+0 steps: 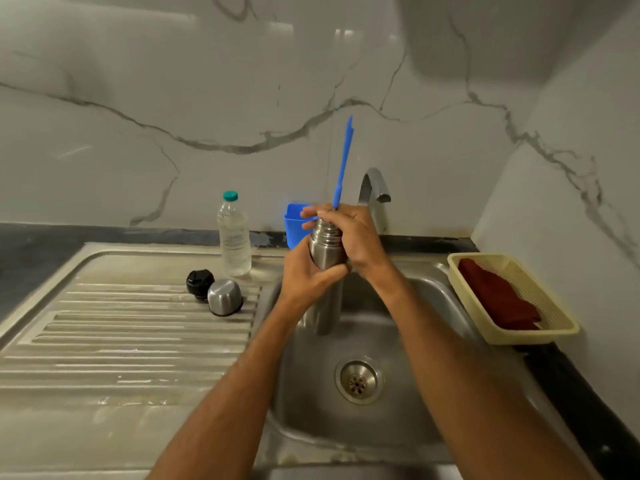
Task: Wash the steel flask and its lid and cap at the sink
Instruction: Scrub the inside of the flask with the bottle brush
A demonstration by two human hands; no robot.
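The steel flask (325,249) stands upright above the sink basin (360,403). My left hand (306,271) grips its body from the left. My right hand (349,233) covers the flask's mouth and holds a blue brush handle (344,161) that sticks up out of it; the brush head is hidden inside. The black lid (200,283) and the steel cap (225,296) lie side by side on the ribbed drainboard (121,334), left of the basin.
A clear water bottle (234,235) with a teal top stands behind the lid. A blue holder (294,225) sits by the wall, partly behind my hands. The tap (375,188) arches behind them. A cream basket (554,323) with a dark red cloth (498,296) rests at the right.
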